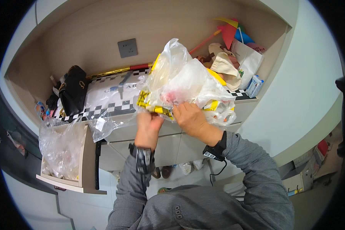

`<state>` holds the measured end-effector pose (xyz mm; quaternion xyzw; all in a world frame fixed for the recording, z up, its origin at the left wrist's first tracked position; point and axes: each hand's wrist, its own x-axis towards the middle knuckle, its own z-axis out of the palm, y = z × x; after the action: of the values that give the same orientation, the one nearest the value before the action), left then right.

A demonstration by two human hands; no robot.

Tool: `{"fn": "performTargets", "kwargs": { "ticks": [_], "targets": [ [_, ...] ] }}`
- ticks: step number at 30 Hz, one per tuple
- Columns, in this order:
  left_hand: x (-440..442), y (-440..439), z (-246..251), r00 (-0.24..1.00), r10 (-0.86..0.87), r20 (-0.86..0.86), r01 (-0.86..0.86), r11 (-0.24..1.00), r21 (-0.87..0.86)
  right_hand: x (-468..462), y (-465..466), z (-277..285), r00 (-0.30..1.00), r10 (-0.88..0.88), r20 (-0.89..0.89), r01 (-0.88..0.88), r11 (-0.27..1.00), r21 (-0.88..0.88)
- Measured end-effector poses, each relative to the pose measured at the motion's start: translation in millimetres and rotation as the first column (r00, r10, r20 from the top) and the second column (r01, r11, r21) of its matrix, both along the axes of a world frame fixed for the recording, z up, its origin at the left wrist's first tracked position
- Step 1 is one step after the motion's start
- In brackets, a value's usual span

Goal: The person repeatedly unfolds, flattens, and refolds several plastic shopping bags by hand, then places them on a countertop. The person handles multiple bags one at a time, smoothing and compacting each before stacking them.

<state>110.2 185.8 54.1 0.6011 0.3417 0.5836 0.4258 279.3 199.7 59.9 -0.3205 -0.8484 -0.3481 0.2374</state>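
A bundle of translucent white plastic bags (184,77) with yellow printed parts is held up in front of the counter. My left hand (149,126) is at its lower left edge, with the fingertips hidden under the plastic. My right hand (189,119) grips the bundle's lower middle, its fingers curled over the film beside a pinkish patch. More crumpled bag film with orange spots hangs just right of my right hand. Below and to the left, crumpled clear plastic bags (63,149) fill a pulled-out drawer (83,161).
A checkered mat (115,107) lies on the counter under a clear plastic sheet. A black handbag (72,90) stands at left. On the right are a cloth hat (225,66), a white paper bag (247,60), a small carton (254,86) and a pinwheel (228,33). Shoes (187,168) sit below.
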Motion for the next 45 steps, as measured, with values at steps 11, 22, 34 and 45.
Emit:
{"fn": "performTargets", "kwargs": {
  "ticks": [11, 22, 34, 45],
  "targets": [
    [67.6, 8.5, 66.5, 0.564, 0.607, -0.56, 0.174, 0.575, 0.799, -6.4, -2.8, -23.8, 0.864, 0.147, -0.482, -0.222, 0.97, -0.1],
    [65.4, 64.8, 39.9, 0.019, 0.32, -0.947, 0.063, 0.945, 0.32, 32.6, -50.9, 38.5, 0.972, 0.179, -0.149, -0.231, 0.831, -0.505],
    [58.5, 63.9, 24.4, 0.292, 0.466, -0.835, 0.047, 0.865, 0.499, 32.8, 192.9, 101.8, 0.916, -0.311, 0.255, 0.346, 0.285, -0.894],
    [54.3, 66.4, 14.5, 0.485, 0.489, -0.725, 0.008, 0.826, 0.563, 54.2, 219.4, 85.1, 0.879, -0.46, 0.126, -0.081, -0.403, -0.911]
  ]
}}
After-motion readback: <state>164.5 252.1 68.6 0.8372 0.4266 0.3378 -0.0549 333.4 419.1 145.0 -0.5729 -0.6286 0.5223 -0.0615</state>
